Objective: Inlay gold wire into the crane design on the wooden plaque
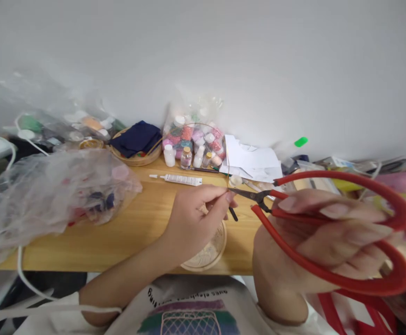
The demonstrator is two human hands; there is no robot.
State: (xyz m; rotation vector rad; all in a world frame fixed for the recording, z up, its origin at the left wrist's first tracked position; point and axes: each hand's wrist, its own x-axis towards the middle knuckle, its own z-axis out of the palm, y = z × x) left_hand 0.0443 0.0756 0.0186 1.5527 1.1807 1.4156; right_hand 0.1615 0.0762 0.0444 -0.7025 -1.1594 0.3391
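Note:
My right hand (314, 237) is closed around a pair of scissors (328, 274) with large red handles, their short dark blades pointing left. My left hand (197, 218) has thumb and index finger pinched at the blade tip, on a thin brownish strand (228, 172). The strand loops up in front of the bagged jars; whether it is wire or thread I cannot tell. A short black stick end (233, 214) pokes out past the left fingers. Below that hand, partly covered by it, lies a round pale wooden disc (208, 253) with a line pattern.
Behind the hands stand small bottles (186, 158), a clear bag of colourful jars (192, 135) and a basket (143, 159) with dark blue cloth (136, 138). A white tube (182, 179) lies in front. Crumpled plastic bags (66, 186) fill the left; white papers (251, 158) lie right of centre.

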